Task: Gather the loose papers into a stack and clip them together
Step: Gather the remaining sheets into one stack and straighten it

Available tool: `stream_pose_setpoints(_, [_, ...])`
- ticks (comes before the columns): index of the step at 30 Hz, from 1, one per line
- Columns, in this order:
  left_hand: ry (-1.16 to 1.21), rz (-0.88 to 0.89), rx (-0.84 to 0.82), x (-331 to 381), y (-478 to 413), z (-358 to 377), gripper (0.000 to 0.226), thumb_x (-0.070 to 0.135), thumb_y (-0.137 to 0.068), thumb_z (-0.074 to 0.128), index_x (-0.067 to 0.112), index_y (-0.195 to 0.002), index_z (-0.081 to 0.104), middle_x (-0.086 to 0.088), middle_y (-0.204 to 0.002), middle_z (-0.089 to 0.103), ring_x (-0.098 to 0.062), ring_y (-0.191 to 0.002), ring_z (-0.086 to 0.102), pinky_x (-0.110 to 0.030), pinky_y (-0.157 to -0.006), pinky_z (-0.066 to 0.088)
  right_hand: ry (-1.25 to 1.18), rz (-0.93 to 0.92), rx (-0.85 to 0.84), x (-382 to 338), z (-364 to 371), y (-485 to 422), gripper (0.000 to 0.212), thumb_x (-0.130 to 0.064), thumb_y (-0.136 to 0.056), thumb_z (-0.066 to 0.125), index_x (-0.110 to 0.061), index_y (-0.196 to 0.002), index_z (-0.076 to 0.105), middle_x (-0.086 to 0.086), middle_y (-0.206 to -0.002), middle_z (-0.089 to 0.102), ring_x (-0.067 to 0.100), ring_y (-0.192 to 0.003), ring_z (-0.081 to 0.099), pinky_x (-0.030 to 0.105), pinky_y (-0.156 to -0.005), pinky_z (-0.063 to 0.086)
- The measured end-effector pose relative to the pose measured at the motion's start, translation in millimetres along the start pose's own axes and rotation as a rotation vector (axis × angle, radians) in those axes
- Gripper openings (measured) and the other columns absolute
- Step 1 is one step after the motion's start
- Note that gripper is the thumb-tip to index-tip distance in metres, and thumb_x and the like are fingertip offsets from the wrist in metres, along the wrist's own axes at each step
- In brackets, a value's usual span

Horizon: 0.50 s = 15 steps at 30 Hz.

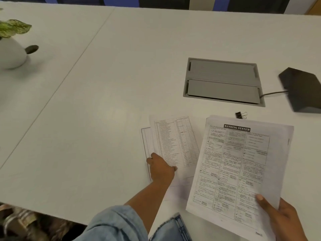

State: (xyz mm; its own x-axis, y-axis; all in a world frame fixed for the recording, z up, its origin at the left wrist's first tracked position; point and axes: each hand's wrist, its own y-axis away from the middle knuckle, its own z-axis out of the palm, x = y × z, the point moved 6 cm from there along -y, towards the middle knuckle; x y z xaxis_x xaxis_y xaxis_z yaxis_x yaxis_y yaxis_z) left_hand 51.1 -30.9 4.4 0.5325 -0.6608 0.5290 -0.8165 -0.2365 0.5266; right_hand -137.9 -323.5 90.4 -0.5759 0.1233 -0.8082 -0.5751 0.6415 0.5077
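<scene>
The person's right hand point(279, 216) is holding a sheaf of printed sheets point(239, 169) at its lower right corner, thumb pressed on top and fingers curled underneath; the top page is carrying a bold black banner reading "BANKING SYSTEM" above a grid of boxed text blocks, some ticked, and the edges of further sheets are peeking out behind it along the top and right. The sheaf is tilting slightly to the right and overlapping the near right part of the white table point(121, 75). The left hand point(160, 168), reaching out of a rolled denim sleeve point(114, 225), is lying knuckles-up with fingers bent, pressing on the lower left corner of a tabulated list page point(175, 140) lying flat on the table; whether it is pinching the paper cannot be told. Beneath that page another sheet with a ruled border point(145, 141) is showing at the left. A black binder clip point(239, 115) with wire handles is sitting just beyond the sheaf's top edge. Farther back a grey cable hatch point(223, 81) is set into the tabletop, a dark device point(302, 89) with a cord beside it, and a white potted plant point(12, 42) is standing at the far left.
</scene>
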Motion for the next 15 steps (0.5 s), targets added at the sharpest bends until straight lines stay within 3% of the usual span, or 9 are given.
stream_pose_setpoints(2, [0.088, 0.005, -0.034, 0, -3, 1, 0.071, 0.017, -0.061, 0.092, 0.007, -0.113, 0.044, -0.009, -0.113, 0.058, -0.024, -0.091, 0.061, -0.032, -0.072, 0.054, -0.011, 0.005, -0.005, 0, 0, 2, 0.029, -0.01, -0.088, 0.065, 0.002, -0.115, 0.065, -0.002, -0.081, 0.071, 0.024, -0.085, 0.065, 0.03, -0.072, 0.046])
stream_pose_setpoints(6, [0.147, 0.068, -0.086, -8, -3, 5, 0.041, 0.015, -0.075, 0.081, 0.014, -0.11, 0.062, -0.004, -0.113, 0.071, -0.019, -0.095, 0.066, -0.025, -0.076, 0.053, -0.022, 0.032, 0.01, 2, -1, 4, 0.021, -0.009, -0.089, 0.063, -0.005, -0.109, 0.065, -0.018, -0.056, 0.07, 0.02, -0.081, 0.064, 0.029, -0.07, 0.045])
stream_pose_setpoints(9, [0.098, 0.079, -0.096, -18, 1, 6, 0.037, 0.019, -0.075, 0.08, 0.017, -0.108, 0.065, -0.001, -0.11, 0.072, -0.02, -0.096, 0.068, -0.033, -0.082, 0.059, -0.024, 0.032, 0.012, 2, -1, 4, 0.025, -0.009, -0.089, 0.063, -0.001, -0.112, 0.065, -0.016, -0.055, 0.07, 0.019, -0.079, 0.063, 0.037, -0.082, 0.044])
stream_pose_setpoints(11, [0.048, 0.08, -0.06, -22, 2, 3, 0.032, 0.025, -0.074, 0.08, 0.017, -0.102, 0.065, 0.0, -0.105, 0.073, -0.021, -0.09, 0.069, -0.036, -0.076, 0.061, -0.026, 0.036, 0.021, 1, -1, 4, 0.023, -0.008, -0.089, 0.063, 0.0, -0.11, 0.064, -0.015, -0.056, 0.069, 0.018, -0.076, 0.062, 0.036, -0.081, 0.044])
stream_pose_setpoints(13, [-0.012, 0.044, -0.013, -23, 3, -1, 0.038, 0.034, -0.072, 0.08, 0.016, -0.102, 0.064, -0.001, -0.105, 0.07, -0.022, -0.09, 0.069, -0.036, -0.074, 0.061, -0.027, 0.032, 0.024, 1, -2, 3, 0.017, -0.008, -0.089, 0.063, -0.004, -0.105, 0.063, -0.018, -0.051, 0.067, 0.018, -0.075, 0.061, 0.032, -0.074, 0.045])
stream_pose_setpoints(15, [-0.16, -0.02, 0.07, -21, 4, -6, 0.052, 0.042, -0.072, 0.079, 0.014, -0.111, 0.057, -0.004, -0.112, 0.062, -0.024, -0.1, 0.064, -0.036, -0.081, 0.055, -0.021, 0.03, 0.022, 2, -2, 2, 0.016, -0.008, -0.089, 0.063, -0.006, -0.105, 0.063, -0.02, -0.051, 0.067, 0.019, -0.077, 0.062, 0.034, -0.079, 0.045])
